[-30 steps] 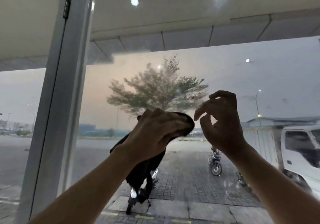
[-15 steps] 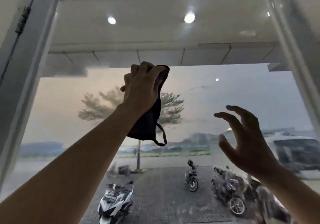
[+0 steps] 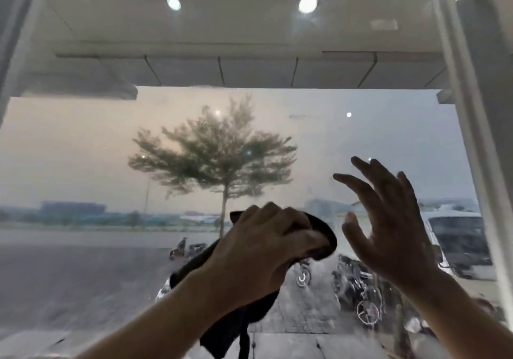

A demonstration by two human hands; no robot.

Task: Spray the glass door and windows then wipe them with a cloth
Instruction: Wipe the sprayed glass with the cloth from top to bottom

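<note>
The left hand grips a black cloth bunched under curled fingers, at about 6 o'clock from the middle of the glass pane; the cloth's loose end hangs below the wrist; whether the cloth presses the glass cannot be told. The right hand is raised at 3 o'clock of the left, fingers spread wide, holding nothing. The pale door frame runs down at 3 o'clock; through the streaked glass stand a tree at 12 o'clock of the cloth, motorcycles and a white vehicle at 4 o'clock.
</note>
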